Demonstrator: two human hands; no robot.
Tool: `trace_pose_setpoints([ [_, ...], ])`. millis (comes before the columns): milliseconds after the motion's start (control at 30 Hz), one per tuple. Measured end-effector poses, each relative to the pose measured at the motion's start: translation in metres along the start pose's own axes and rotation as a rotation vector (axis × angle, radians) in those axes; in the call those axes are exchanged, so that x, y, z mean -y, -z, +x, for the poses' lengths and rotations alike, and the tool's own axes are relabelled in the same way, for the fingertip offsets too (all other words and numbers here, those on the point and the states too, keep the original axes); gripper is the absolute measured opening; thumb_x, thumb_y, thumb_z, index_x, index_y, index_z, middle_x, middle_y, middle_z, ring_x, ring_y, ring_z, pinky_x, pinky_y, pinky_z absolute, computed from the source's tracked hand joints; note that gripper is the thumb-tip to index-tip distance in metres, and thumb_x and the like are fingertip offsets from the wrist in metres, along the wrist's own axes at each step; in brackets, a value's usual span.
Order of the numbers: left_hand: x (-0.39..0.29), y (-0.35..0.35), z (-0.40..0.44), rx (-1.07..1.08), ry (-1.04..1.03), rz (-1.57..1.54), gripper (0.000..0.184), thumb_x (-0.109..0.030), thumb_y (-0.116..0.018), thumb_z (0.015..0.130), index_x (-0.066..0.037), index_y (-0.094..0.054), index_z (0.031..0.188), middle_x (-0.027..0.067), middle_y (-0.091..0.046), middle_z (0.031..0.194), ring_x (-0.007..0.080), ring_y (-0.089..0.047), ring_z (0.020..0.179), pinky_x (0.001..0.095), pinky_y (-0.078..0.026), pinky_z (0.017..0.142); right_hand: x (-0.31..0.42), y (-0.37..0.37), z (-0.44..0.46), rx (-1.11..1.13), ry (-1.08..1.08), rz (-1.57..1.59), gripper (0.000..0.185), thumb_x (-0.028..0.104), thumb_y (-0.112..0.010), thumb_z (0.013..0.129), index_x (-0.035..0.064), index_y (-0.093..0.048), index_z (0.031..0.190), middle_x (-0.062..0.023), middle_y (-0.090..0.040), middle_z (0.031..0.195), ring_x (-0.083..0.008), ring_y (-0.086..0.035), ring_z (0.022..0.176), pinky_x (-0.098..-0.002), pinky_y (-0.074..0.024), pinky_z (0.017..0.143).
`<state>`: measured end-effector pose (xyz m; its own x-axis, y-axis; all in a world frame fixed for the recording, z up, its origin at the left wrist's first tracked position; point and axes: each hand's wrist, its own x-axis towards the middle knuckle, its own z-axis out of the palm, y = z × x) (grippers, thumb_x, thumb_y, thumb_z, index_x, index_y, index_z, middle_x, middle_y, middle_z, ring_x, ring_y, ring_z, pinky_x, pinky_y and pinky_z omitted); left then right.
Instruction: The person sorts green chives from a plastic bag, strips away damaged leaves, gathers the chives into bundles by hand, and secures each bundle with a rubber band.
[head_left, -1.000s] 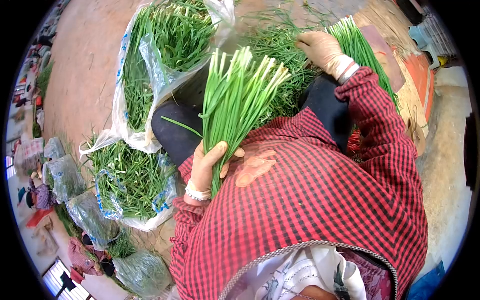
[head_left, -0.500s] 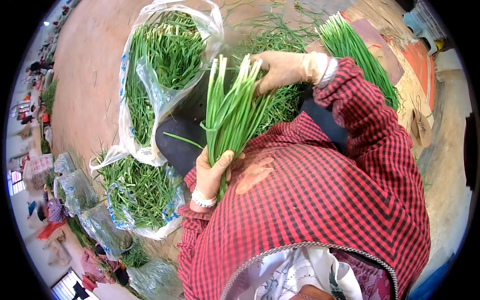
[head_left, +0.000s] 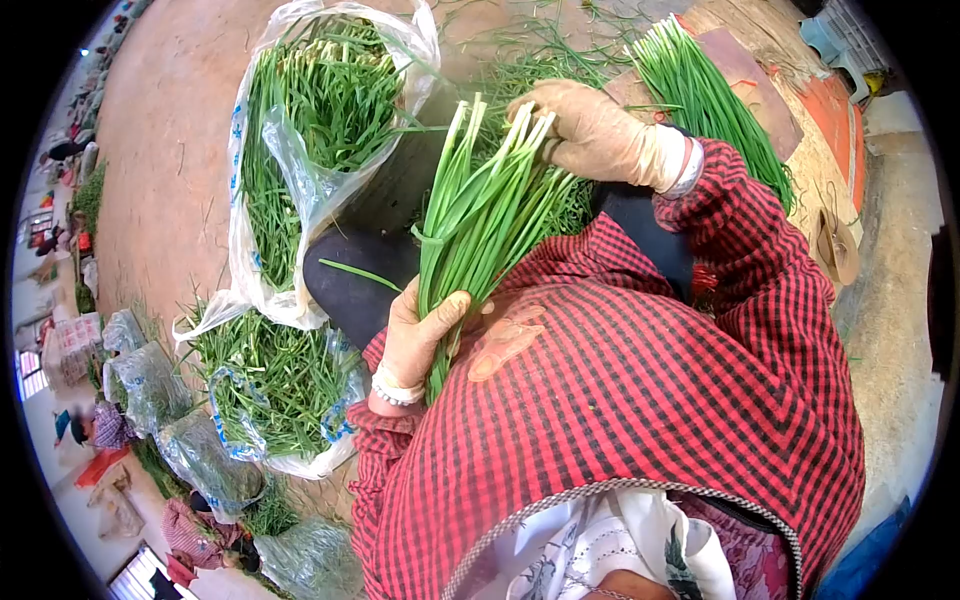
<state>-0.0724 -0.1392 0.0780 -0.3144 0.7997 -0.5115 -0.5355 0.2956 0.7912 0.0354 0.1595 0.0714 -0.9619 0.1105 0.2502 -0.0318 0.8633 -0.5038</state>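
Observation:
My left hand [head_left: 425,335], in a pale thin glove, is closed round the lower, leafy part of a bunch of garlic chives [head_left: 485,210]. The bunch stands tilted over my lap, its white stem ends upward and fanned apart. Up at those white ends is my gloved right hand [head_left: 605,135], its fingers bent and closed on the stems at the right side; the fingertips are partly hidden. One loose chive leaf [head_left: 360,275] sticks out to the left across my dark trouser leg.
A white plastic bag [head_left: 235,190] full of chives stands at left, with another bag [head_left: 310,465] of loose greens below it. Loose leaves [head_left: 540,75] litter the floor ahead. A neat pile of chives [head_left: 705,105] lies at right on a board [head_left: 735,65]. People and wrapped bundles [head_left: 150,385] line the far left.
My right hand has moved up and to the right along the stem ends. The bunch leans further right, its white ends more spread, while my left hand keeps its hold.

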Motion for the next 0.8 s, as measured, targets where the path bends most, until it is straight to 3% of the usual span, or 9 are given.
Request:
trace_pose_setpoints([
  [100,0.006,0.002,-0.005,-0.048,-0.070,-0.103,0.032,-0.012,-0.066,0.088,0.002,-0.056,0.115,0.0137,-0.069,0.098,0.0150,-0.067,0.076,0.0205,-0.048,0.053,-0.037,0.011,-0.009,-0.081,-0.014,-0.347,0.024,0.018,-0.066,0.080,0.0038,-0.064,0.098,-0.0135,-0.062,0.094,-0.0347,-0.058,0.093,-0.0408,-0.0473,0.085],
  [167,0.000,0.015,-0.012,-0.040,-0.036,-0.027,0.031,-0.019,-0.064,0.089,0.000,-0.059,0.113,0.0140,-0.071,0.088,0.0072,-0.056,0.052,0.0172,-0.037,0.040,-0.052,0.024,-0.013,0.331,-0.626,-0.251,0.030,0.027,-0.066,0.082,0.0030,-0.066,0.100,-0.0166,-0.061,0.108,-0.0339,-0.057,0.105,-0.0391,-0.0458,0.091],
  [233,0.001,0.020,-0.011,-0.072,-0.053,-0.035,0.031,-0.021,-0.064,0.090,0.000,-0.060,0.112,0.0137,-0.071,0.087,0.0066,-0.054,0.050,0.0174,-0.038,0.040,-0.057,0.008,-0.029,0.161,-0.513,0.081,0.047,0.039,-0.064,0.088,0.0008,-0.063,0.114,-0.0204,-0.053,0.130,-0.0270,-0.051,0.121,-0.0329,-0.0401,0.102],
  [300,0.000,0.015,-0.007,-0.091,-0.055,-0.027,0.031,-0.021,-0.064,0.090,0.000,-0.059,0.112,0.0135,-0.071,0.087,0.0063,-0.053,0.048,0.0174,-0.038,0.040,-0.028,0.013,-0.015,0.279,-0.413,0.582,0.047,0.039,-0.063,0.090,0.0010,-0.061,0.117,-0.0162,-0.055,0.128,-0.0231,-0.051,0.120,-0.0331,-0.0395,0.102],
  [333,-0.001,0.013,-0.004,-0.106,-0.054,-0.019,0.031,-0.022,-0.064,0.090,0.000,-0.059,0.112,0.0134,-0.071,0.086,0.0061,-0.051,0.047,0.0175,-0.037,0.039,-0.017,0.005,-0.013,0.243,-0.412,0.648,0.065,0.051,-0.064,0.084,-0.0036,-0.060,0.118,-0.0181,-0.060,0.121,-0.0249,-0.054,0.116,-0.0337,-0.0393,0.101],
  [467,0.004,0.012,0.000,-0.069,-0.059,-0.014,0.031,-0.021,-0.063,0.090,0.001,-0.060,0.112,0.0142,-0.071,0.087,0.0063,-0.053,0.048,0.0170,-0.039,0.040,-0.008,-0.012,-0.005,0.267,-0.402,0.874,0.048,0.039,-0.067,0.086,-0.0023,-0.065,0.111,-0.0103,-0.067,0.105,-0.0153,-0.059,0.100,-0.0304,-0.0442,0.093],
  [533,0.001,0.010,-0.006,-0.086,-0.078,-0.017,0.031,-0.021,-0.063,0.090,0.001,-0.060,0.111,0.0143,-0.071,0.087,0.0064,-0.054,0.049,0.0170,-0.040,0.040,-0.010,-0.012,-0.005,-0.043,-0.492,1.067,0.023,0.021,-0.064,0.088,0.0056,-0.069,0.105,-0.0040,-0.068,0.102,-0.0124,-0.059,0.097,-0.0284,-0.0445,0.091],
  [667,0.004,0.017,-0.012,-0.114,-0.118,-0.022,0.029,-0.020,-0.065,0.089,0.001,-0.061,0.109,0.0142,-0.071,0.088,0.0070,-0.055,0.049,0.0174,-0.039,0.041,-0.040,0.003,-0.006,-0.141,-0.338,0.407,0.026,0.024,-0.061,0.091,0.0044,-0.066,0.107,-0.0049,-0.064,0.115,-0.0145,-0.055,0.111,-0.0293,-0.0401,0.099],
  [800,0.008,0.019,-0.008,-0.102,-0.123,0.014,0.032,-0.020,-0.069,0.087,0.001,-0.060,0.109,0.0143,-0.070,0.089,0.0068,-0.055,0.051,0.0179,-0.039,0.042,-0.016,0.016,0.002,0.031,-0.434,0.692,0.053,0.044,-0.062,0.089,0.0020,-0.059,0.121,-0.0084,-0.062,0.117,-0.0175,-0.053,0.113,-0.0292,-0.0388,0.100],
])
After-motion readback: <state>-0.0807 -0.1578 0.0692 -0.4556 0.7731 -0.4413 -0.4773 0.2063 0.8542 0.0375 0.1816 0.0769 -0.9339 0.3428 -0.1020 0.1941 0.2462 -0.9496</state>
